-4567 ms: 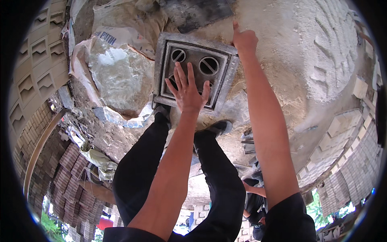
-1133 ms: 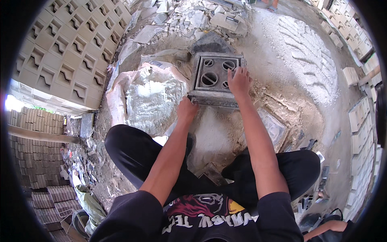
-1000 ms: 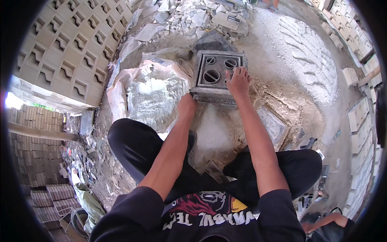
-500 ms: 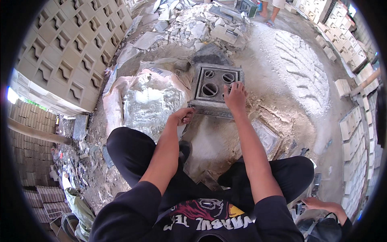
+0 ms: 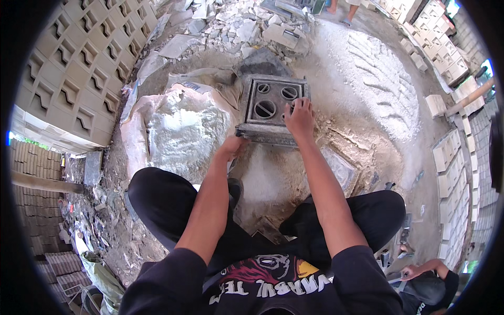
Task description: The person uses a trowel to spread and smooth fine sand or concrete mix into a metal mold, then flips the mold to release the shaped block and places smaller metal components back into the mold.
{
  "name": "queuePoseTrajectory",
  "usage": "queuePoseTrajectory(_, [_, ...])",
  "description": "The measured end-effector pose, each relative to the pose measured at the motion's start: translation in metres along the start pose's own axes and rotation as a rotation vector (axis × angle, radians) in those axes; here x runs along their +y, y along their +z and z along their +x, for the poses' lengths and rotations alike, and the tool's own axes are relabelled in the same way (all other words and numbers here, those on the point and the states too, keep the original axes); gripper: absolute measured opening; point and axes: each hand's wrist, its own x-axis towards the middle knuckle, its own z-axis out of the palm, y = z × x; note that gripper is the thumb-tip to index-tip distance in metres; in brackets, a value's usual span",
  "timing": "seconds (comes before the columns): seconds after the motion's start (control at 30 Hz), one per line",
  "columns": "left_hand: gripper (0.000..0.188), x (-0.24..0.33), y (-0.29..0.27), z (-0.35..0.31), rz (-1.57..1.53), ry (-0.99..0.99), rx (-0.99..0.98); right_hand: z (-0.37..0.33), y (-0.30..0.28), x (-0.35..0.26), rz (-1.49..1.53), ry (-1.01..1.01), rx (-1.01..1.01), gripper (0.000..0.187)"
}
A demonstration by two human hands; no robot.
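A square, dark metal mould [image 5: 255, 127] stands on the dusty ground in front of me, between my hands. Several round openings show in its top, each crossed by a bar. My right hand [image 5: 300, 119] lies over the near right part of the top, with its fingers curled onto the round opening there and partly covering it. At the near left corner, my left hand [image 5: 231, 147] is closed against the mould's lower edge. Its fingertips are hidden under the corner.
An opened sack of pale powder [image 5: 181, 131] lies left of the mould. White powder [image 5: 375, 79] is heaped at the right, with broken rubble [image 5: 231, 37] behind. Patterned blocks [image 5: 79, 63] are stacked at the left. Another person's hand [image 5: 412, 272] shows at lower right.
My left hand has turned and closed in under the mould's near left corner. My right hand stays on its top. The whole view has shifted slightly. At lower right, the other person has moved.
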Motion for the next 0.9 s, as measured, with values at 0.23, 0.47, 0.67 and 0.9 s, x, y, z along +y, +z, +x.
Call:
queuePoseTrajectory(0.23, [0.015, 0.010, -0.007, 0.000, -0.330, -0.183, -0.352, 0.001, 0.007, -0.004, -0.055, -0.173, 0.177, 0.032])
queuePoseTrajectory(0.47, [0.075, 0.012, 0.000, 0.015, 0.503, 0.347, 0.329, 0.022, 0.019, -0.075, 0.051, -0.185, -0.360, 0.033])
queuePoseTrajectory(0.67, [0.112, 0.040, 0.038, -0.004, 0.713, 0.682, 0.382, 0.048, 0.035, -0.079, -0.029, -0.059, -0.559, 0.058])
queuePoseTrajectory(0.9, [0.138, 0.065, 0.063, -0.042, 0.839, 0.439, 0.373, 0.090, 0.048, -0.072, -0.095, -0.018, -1.050, 0.073])
